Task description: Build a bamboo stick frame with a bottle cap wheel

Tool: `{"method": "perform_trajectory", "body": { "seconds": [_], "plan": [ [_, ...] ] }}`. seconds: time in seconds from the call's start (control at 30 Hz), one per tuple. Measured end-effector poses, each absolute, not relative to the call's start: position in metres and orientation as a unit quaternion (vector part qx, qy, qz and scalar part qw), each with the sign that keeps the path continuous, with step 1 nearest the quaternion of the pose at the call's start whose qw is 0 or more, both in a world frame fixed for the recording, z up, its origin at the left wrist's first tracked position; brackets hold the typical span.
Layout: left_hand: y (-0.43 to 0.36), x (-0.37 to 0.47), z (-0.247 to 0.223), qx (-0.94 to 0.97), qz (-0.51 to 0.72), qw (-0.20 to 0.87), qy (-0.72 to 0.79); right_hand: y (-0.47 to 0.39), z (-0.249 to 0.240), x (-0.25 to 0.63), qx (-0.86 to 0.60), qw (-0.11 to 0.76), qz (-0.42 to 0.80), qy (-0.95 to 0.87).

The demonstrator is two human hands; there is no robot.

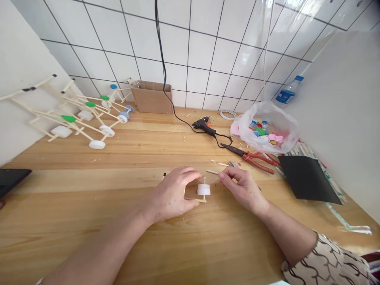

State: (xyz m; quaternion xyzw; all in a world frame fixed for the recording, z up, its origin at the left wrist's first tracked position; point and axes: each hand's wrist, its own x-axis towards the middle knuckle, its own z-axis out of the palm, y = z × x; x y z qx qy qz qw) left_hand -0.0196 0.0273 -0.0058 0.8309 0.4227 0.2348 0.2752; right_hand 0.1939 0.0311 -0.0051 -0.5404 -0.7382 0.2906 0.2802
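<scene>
My left hand [172, 194] is curved around a small frame of pale wooden sticks [202, 201], its thumb and fingertips at the frame's two sides. Between those sticks sits a white bottle-cap wheel [203, 189] on a thin axle. Much of the frame is hidden behind my palm, and a black-tipped end [164, 175] shows past my knuckles. To the right, my right hand [242, 188] pinches a short thin wooden stick [211, 171] between thumb and forefinger, apart from the wheel. A fine pale strand below the stick is too small to make out.
Several stick models with bottle-cap wheels [97, 145] stand at the left by a cardboard box [152, 98]. Behind my hands lie a glue gun [204, 126], red-handled pliers [252, 157] and a tape roll [228, 114]. A bag of caps [267, 126] and black sheet [308, 178] are right.
</scene>
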Motion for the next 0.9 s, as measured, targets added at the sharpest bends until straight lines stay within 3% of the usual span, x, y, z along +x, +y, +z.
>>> {"method": "perform_trajectory", "body": {
  "seconds": [0.9],
  "plan": [
    [0.0281, -0.0202, -0.0061, 0.830, 0.233, 0.285, 0.418, 0.0321, -0.0051, 0.1980, -0.529, 0.322, 0.245, -0.746]
  ]
}}
